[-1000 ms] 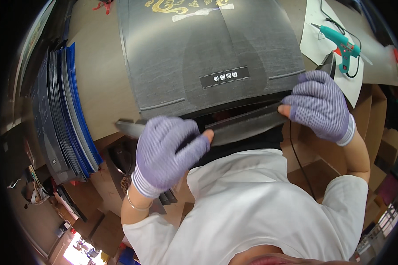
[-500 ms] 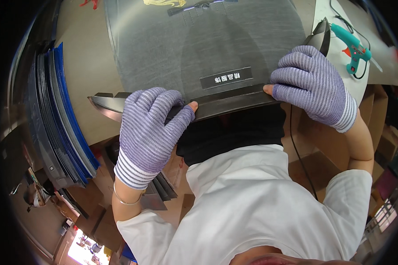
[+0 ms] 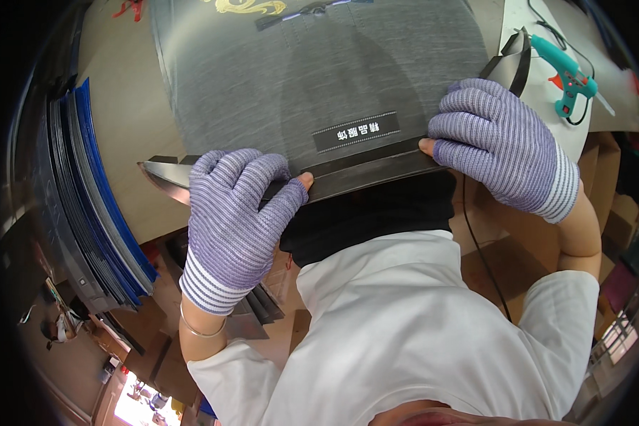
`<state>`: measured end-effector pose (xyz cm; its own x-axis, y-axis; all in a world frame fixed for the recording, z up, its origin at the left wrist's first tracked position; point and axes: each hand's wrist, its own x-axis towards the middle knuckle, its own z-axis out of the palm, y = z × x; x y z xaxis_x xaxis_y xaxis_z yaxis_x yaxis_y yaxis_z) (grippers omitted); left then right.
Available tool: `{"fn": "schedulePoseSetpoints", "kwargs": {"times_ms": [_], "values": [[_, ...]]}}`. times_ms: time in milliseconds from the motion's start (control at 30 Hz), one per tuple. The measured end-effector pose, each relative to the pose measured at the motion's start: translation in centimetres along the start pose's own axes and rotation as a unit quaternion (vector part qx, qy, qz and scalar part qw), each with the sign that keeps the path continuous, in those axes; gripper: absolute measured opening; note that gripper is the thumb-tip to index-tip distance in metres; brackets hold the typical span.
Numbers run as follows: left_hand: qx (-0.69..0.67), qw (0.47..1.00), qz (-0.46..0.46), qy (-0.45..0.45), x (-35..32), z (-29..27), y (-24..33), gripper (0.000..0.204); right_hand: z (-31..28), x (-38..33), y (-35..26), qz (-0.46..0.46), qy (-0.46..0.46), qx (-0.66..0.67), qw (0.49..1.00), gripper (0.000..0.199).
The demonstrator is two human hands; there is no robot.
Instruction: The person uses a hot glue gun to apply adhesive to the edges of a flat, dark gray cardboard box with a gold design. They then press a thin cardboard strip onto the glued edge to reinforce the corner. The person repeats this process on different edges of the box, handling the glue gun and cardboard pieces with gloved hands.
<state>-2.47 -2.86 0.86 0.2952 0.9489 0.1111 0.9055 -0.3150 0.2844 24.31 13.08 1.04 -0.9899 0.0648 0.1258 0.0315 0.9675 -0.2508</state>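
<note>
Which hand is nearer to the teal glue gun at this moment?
Right. The right hand presses the grey sheet's near edge just beside the teal glue gun; the left hand is at the opposite end of that edge.

grey sheet (image 3: 312, 85) top cut off; left hand (image 3: 234, 220) hides edge.

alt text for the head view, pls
Two hands in purple striped gloves, left hand and right hand, press along the near edge of a large grey sheet on a workbench. A teal glue gun lies at upper right; stacked blue sheets stand at left.
</note>
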Motion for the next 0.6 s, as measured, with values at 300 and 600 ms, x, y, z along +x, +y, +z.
{"fn": "schedulePoseSetpoints", "kwargs": {"times_ms": [300, 600], "values": [[0.002, 0.999, -0.020, 0.026, -0.26, 0.53, 0.46, 0.018, 0.01, 0.68, -0.21, -0.002, 0.014, 0.035, 0.999, 0.027], [0.039, 0.999, 0.000, 0.026, -0.64, 0.84, 0.47, 0.030, 0.40, 0.97, -0.73, 0.020, 0.040, 0.036, 0.998, 0.023]]}}
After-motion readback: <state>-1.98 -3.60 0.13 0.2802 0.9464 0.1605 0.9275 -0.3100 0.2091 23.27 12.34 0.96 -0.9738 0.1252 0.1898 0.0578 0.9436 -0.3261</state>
